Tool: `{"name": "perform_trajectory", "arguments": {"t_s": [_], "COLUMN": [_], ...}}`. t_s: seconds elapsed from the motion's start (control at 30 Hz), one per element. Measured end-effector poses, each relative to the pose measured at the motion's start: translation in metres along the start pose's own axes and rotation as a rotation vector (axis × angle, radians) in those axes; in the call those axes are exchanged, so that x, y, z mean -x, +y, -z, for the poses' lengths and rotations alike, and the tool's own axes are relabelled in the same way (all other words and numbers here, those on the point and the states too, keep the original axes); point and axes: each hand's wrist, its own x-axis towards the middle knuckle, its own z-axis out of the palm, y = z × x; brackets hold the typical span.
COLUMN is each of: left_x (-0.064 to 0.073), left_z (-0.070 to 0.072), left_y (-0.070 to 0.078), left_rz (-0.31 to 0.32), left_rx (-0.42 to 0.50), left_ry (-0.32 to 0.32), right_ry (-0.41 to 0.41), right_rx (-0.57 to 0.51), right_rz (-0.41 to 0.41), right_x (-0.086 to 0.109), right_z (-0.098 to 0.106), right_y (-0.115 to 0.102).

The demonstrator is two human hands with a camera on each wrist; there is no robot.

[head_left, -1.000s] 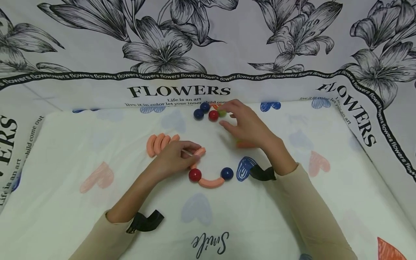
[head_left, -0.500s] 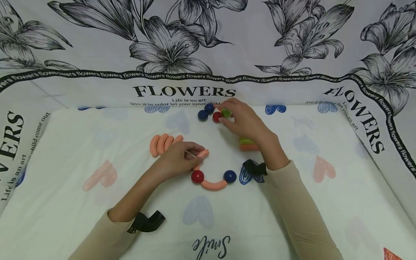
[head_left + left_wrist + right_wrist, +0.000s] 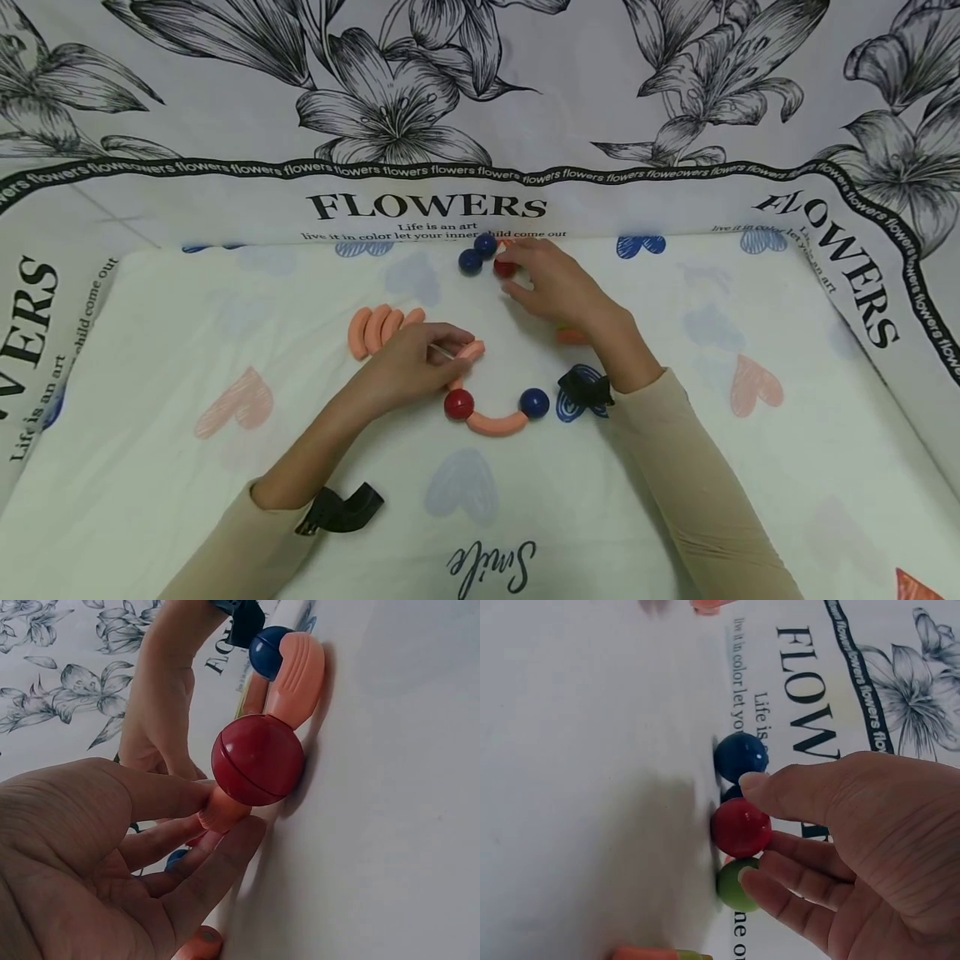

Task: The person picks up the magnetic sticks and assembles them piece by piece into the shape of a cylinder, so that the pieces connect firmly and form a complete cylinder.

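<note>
My left hand (image 3: 408, 362) pinches an orange curved rod (image 3: 225, 810) between thumb and fingers. One end of that rod meets a red ball (image 3: 259, 759). From this ball a second orange curved rod (image 3: 497, 425) runs to a blue ball (image 3: 534, 403). At the far side, my right hand (image 3: 558, 283) reaches over another red ball (image 3: 741, 827), its thumb tip right at the ball's edge and its fingers loosely bent beside it. A green ball (image 3: 736, 885) sits against that red ball, partly behind a fingertip in the right wrist view.
Two dark blue balls (image 3: 471, 262) lie beside the far red ball. Several orange curved rods (image 3: 373, 329) lie in a row beyond my left hand. An orange rod (image 3: 572, 337) shows partly under my right forearm. The white heart-patterned cloth (image 3: 322, 450) covers the surface.
My right hand has shifted from over the green ball to around the far red ball, covering the green one in the head view. My left hand keeps its pinch on the rod.
</note>
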Motion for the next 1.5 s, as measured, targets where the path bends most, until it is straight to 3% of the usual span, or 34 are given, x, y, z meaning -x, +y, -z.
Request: {"name": "perform_trajectory", "arguments": {"t_s": [0.63, 0.87, 1.2, 1.4, 1.5], "left_x": [-0.001, 0.001, 0.0, 0.0, 0.002], "left_z": [-0.001, 0.0, -0.002, -0.003, -0.001], "left_y": [0.001, 0.002, 0.0, 0.001, 0.0], "left_rz": [0.013, -0.016, -0.023, -0.019, -0.004], "left_rx": [0.009, 0.01, 0.008, 0.009, 0.008], "left_ry": [0.003, 0.01, 0.012, 0.003, 0.001], "right_ry": [0.009, -0.072, -0.148, -0.165, -0.152], "right_rx": [-0.089, -0.131, -0.27, -0.337, -0.356], "right_rz": [0.011, 0.007, 0.052, 0.058, 0.071], "right_x": [0.001, 0.008, 0.037, 0.061, 0.063], "right_z": [-0.006, 0.0, 0.003, -0.006, -0.013], "right_y": [-0.002, -0.002, -0.005, -0.003, -0.004]}}
